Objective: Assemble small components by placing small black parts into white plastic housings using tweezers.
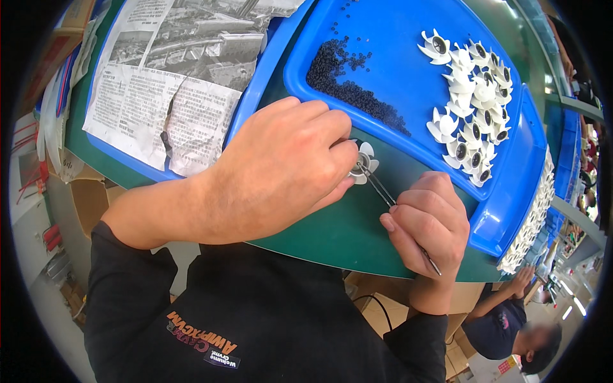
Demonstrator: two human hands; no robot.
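Observation:
My left hand (290, 163) is closed on a small white fan impeller (366, 152), whose blades stick out past the fingers. Between thumb and fingers of my right hand (429, 223) is a pair of metal tweezers (381, 189). The tweezer tips reach the hub of that impeller; whether they pinch anything there is too small to tell. Just beyond the hands, a blue tray (389, 38) holds a pile of tiny black rings (357, 99) at its left and several white impellers (472, 96) with dark centres at its right.
A newspaper (172, 83) covers another blue tray at the left. On the right stands a further blue tray (498, 220), beside many small white parts (533, 217). The green table (319, 239) ends close to my body. A co-worker (504, 325) sits at the lower right.

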